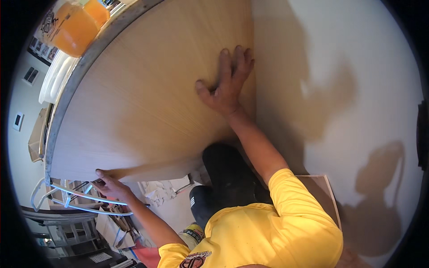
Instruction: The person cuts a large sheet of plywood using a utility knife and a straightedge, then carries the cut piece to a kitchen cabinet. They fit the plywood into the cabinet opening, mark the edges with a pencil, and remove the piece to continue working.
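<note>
Light wood-grain panel, big and flat with a grey edge (pixel 134 102), is right in front of the person on my feed, beside a pale wall (pixel 357 40). Containers first: past the top-left edge I've got a clear container with orange stuff inside and dark printing on it (pixel 77 33), plus a second orange container (pixel 97 12) tucked behind. Just below those is a stack of white plastic pieces (pixel 56 80), can't tell if they're lids or tubs. Down by the legs there's a yellow-and-black labelled can (pixel 192 234); can't see what's in it.

Hands are well apart. Right hand (pixel 227 89) has its fingers spread and pressed on the panel's face, nothing gripped. Left hand (pixel 111 185) is down at the panel's lower edge, thumb up against it, near a pale tubular metal frame (pixel 96 198). Honestly can't tell whether it's closed on that edge, since the fingers are partly hidden.

Hard to make out: the panel runs out of view up top, the grey edge hides what the orange containers stand on, and the yellow shirt (pixel 268 234) covers part of the can.
</note>
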`<state>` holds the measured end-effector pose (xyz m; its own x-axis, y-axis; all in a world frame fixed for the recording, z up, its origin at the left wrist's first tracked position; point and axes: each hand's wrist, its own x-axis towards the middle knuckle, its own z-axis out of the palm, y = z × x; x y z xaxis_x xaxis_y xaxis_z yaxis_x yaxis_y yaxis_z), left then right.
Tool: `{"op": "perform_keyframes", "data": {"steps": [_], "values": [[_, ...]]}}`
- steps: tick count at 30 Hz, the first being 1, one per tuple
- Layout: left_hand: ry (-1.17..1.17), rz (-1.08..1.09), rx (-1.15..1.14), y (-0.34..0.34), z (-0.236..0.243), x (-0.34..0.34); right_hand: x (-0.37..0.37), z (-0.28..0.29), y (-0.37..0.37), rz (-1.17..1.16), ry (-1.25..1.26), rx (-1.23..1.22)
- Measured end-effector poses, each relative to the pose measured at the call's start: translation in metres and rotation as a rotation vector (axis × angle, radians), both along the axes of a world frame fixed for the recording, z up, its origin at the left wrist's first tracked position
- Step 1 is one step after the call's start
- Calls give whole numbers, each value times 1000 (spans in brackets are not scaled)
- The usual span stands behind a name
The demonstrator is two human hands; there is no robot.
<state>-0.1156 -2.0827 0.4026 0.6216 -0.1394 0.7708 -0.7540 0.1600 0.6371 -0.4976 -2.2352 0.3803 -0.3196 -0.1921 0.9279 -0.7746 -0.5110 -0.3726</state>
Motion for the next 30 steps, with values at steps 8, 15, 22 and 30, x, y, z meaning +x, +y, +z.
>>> {"op": "perform_keyframes", "data": {"steps": [8,15,22,30], "values": [[183,-7,-37,6,-10,-23,11,-13,2,-2,56,58],[134,122,-21,4,12,-34,2,11,0,-48,84,2],[132,70,-186,-2,4,-29,-3,10,-4,-10,22,-18],[308,59,-169,-7,12,-21,-7,39,-9,41,-1,-57]]}}
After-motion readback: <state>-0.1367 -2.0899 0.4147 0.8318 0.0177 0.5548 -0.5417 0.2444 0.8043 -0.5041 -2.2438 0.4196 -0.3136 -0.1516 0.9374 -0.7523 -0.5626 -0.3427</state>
